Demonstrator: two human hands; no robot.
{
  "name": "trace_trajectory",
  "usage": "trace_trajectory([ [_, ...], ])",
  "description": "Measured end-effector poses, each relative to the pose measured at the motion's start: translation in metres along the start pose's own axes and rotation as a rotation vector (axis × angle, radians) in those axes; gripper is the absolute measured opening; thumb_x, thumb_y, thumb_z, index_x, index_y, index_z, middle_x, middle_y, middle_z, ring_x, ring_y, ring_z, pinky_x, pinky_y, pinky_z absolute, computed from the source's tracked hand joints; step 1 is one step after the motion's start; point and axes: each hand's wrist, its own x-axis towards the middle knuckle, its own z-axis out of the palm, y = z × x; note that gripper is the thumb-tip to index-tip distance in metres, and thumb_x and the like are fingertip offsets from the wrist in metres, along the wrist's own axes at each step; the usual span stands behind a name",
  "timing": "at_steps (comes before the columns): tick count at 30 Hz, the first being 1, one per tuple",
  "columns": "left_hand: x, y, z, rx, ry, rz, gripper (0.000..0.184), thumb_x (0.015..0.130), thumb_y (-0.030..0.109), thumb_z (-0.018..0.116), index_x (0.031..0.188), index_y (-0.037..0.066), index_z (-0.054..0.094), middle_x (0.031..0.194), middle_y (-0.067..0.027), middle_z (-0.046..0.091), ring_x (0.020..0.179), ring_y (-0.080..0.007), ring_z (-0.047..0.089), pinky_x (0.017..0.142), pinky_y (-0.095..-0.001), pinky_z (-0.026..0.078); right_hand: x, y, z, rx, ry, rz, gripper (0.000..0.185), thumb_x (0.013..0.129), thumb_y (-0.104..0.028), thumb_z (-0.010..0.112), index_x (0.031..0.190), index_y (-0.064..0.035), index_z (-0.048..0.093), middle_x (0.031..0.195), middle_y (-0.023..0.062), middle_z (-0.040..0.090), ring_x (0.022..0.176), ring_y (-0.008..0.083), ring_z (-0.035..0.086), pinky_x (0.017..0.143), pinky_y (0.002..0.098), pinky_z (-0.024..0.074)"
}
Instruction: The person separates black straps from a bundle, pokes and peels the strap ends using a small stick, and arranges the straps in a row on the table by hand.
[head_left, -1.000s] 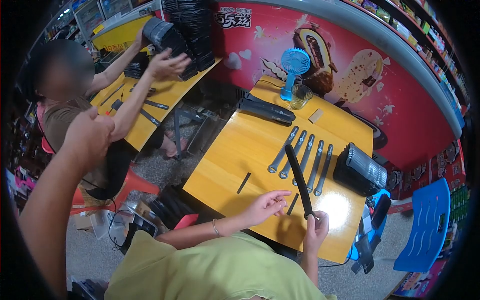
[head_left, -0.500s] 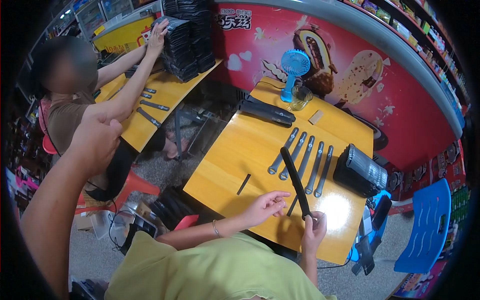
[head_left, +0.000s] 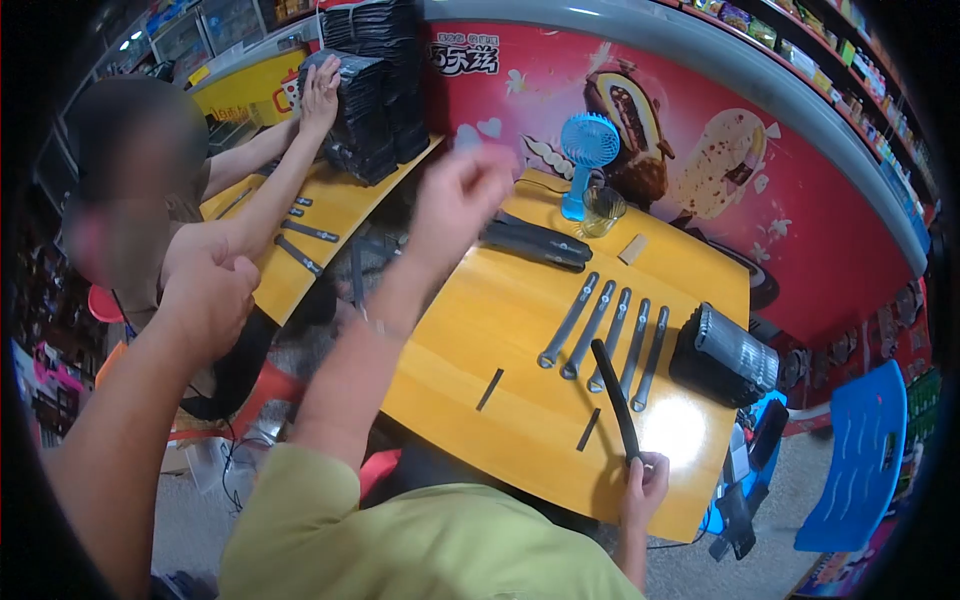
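My right hand, low at the front of the yellow table, pinches the end of a long black strap. The strap stands up at a tilt, its upper end in front of a row of several dark grey straps with ring-like ends. My left hand is raised near the table's back left corner, smeared by motion, so its fingers are unclear. Close behind it lies a dark bundle of straps. Two short black strips lie on the table.
A blue fan, a glass jar and a small tan block stand at the back. A black packed stack sits right, beside a blue chair. At left, a co-worker's hands touch black stacks; another person's hand reaches in.
My left hand has swung up and left, away from the strap, toward the table's back. My right hand, still pinching the strap, has shifted slightly right and down.
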Motion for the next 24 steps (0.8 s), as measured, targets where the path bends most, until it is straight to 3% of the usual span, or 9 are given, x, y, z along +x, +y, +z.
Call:
trace_trajectory([
  [3,0.124,-0.022,-0.045,0.051,0.277,0.375,0.017,0.082,0.006,0.061,0.099,0.001,0.058,0.080,-0.0024,0.060,0.070,-0.0083,0.056,0.065,-0.0229,0.046,-0.001,0.004,0.001,-0.049,-0.027,0.023,0.007,0.084,-0.001,0.055,0.090,-0.0024,0.051,0.075,-0.0010,0.050,0.059,0.0030,0.043,0.052,0.0184,0.0349],
  [4,0.167,-0.034,-0.068,0.146,0.395,0.387,0.018,0.081,0.008,0.063,0.096,0.001,0.057,0.078,-0.0011,0.059,0.069,-0.0074,0.055,0.064,-0.0218,0.046,0.001,0.007,0.001,-0.068,-0.038,0.027,0.007,0.084,0.000,0.054,0.090,-0.0025,0.050,0.075,-0.0005,0.050,0.061,0.0038,0.044,0.054,0.0188,0.0365],
  [6,0.247,-0.069,-0.123,0.367,0.483,0.383,0.036,0.080,0.015,0.067,0.110,0.000,0.053,0.092,-0.0060,0.059,0.082,-0.0124,0.057,0.076,-0.0253,0.047,0.001,0.025,-0.005,-0.189,-0.045,-0.049,0.006,0.084,-0.002,0.055,0.089,-0.0017,0.051,0.075,-0.0005,0.050,0.058,0.0040,0.042,0.051,0.0191,0.0339],
  [10,0.322,-0.084,-0.213,1.448,0.414,0.565,0.061,0.072,0.035,0.072,0.119,0.004,0.048,0.112,-0.0171,0.058,0.104,-0.0309,0.056,0.091,-0.0392,0.043,0.000,0.012,0.010,-0.191,0.005,-0.069,0.006,0.085,-0.002,0.053,0.089,-0.0009,0.049,0.071,0.0002,0.050,0.057,0.0047,0.045,0.051,0.0183,0.0352],
  [13,0.364,-0.093,-0.251,1.438,0.284,0.458,0.068,0.073,0.040,0.069,0.126,0.004,0.045,0.119,-0.0201,0.054,0.112,-0.0348,0.051,0.095,-0.0414,0.040,0.002,-0.008,0.011,-0.388,-0.031,-0.050,0.013,0.086,-0.009,0.059,0.097,-0.0026,0.058,0.077,0.0043,0.053,0.066,0.0131,0.047,0.060,0.0257,0.0425],
  [16,0.389,-0.118,-0.270,1.511,0.218,0.317,0.074,0.077,0.048,0.064,0.131,0.003,0.040,0.126,-0.0229,0.049,0.118,-0.0364,0.047,0.099,-0.0403,0.037,0.002,-0.013,0.012,-0.459,-0.016,0.006,0.013,0.085,-0.012,0.060,0.093,-0.0029,0.057,0.075,0.0047,0.051,0.062,0.0129,0.044,0.058,0.0254,0.0401],
  [17,0.401,-0.128,-0.278,1.447,0.159,0.181,0.082,0.081,0.060,0.050,0.140,0.009,0.028,0.139,-0.0207,0.037,0.129,-0.0349,0.035,0.105,-0.0447,0.029,0.003,-0.011,0.014,-0.473,-0.012,-0.009,0.012,0.085,-0.012,0.060,0.093,-0.0030,0.057,0.075,0.0043,0.051,0.062,0.0126,0.043,0.057,0.0255,0.0394],
  [21,0.422,-0.163,-0.290,1.478,0.177,0.078,0.079,0.082,0.067,0.040,0.142,0.016,0.027,0.138,-0.0187,0.039,0.127,-0.0362,0.038,0.102,-0.0485,0.032,0.006,-0.012,0.017,-0.537,0.007,-0.025,0.012,0.084,-0.012,0.061,0.092,-0.0034,0.058,0.072,0.0030,0.051,0.061,0.0115,0.042,0.055,0.0252,0.0372],
  [24,0.391,-0.126,-0.262,1.760,0.140,-0.027,0.086,0.081,0.065,0.044,0.140,0.005,0.029,0.135,-0.0230,0.040,0.126,-0.0360,0.038,0.104,-0.0416,0.030,0.010,-0.014,0.020,-0.542,0.007,-0.006,0.012,0.084,-0.012,0.061,0.091,-0.0032,0.058,0.071,0.0027,0.051,0.060,0.0110,0.042,0.055,0.0245,0.0370],
])
